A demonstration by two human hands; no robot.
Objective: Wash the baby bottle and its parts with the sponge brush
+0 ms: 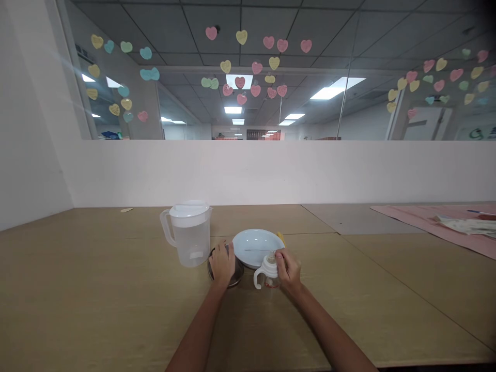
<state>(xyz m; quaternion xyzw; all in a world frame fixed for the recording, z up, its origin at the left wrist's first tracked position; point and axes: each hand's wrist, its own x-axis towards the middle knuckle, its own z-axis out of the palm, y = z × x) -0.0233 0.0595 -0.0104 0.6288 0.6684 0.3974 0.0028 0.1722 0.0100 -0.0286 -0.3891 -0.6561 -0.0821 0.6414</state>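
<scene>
My left hand point(223, 264) lies over a dark round metal bowl point(235, 278), its fingers bent down at the far side; the hand hides much of the bowl. My right hand point(289, 267) is closed round the right side of a clear baby bottle point(270, 282) with a white collar and a white curved handle. Its thumb and forefinger are by the nipple at the top. Something small and reddish shows low in the bottle. Just behind both hands stands a white oval basin point(256, 243), with a yellow thing point(281, 237) at its right rim, partly hidden.
A lidded clear plastic pitcher point(190, 237) stands left of my left hand, its handle to the left. At the far right a pink cloth point(422, 222) carries a pale packet point(465, 225). A white wall point(248, 170) with glass above borders the wooden table point(116, 299).
</scene>
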